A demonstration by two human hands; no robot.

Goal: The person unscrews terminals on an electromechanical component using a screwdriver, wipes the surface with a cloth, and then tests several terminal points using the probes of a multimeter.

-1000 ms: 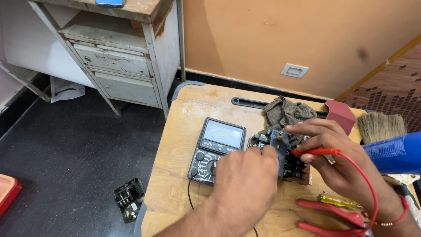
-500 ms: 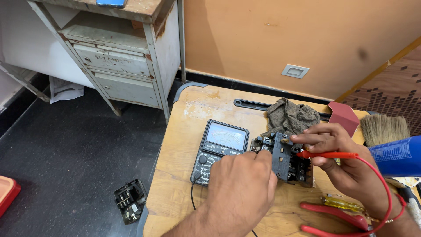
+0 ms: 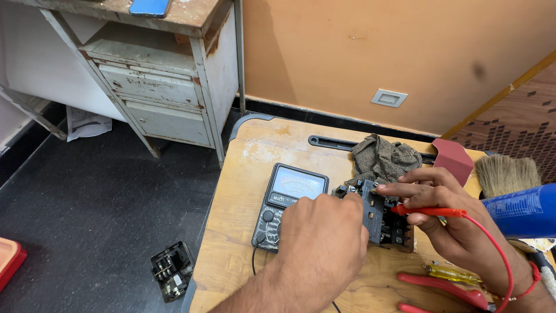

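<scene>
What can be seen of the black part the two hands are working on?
The black part is a blocky plastic piece with slots and small metal screw terminals along its top edge. It lies on the wooden table, between the meter and the right hand, just in front of a grey rag. The right hand's fingers rest on its upper edge and hold a red probe against its side. The left hand covers its near left corner, so contact there is hidden.

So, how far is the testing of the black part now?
Done: the analog meter lies beside the black switch part on the wooden table. In hand: the right hand holds the red probe against the part; the left hand covers its other side. Left: no reading can be made out.
</scene>
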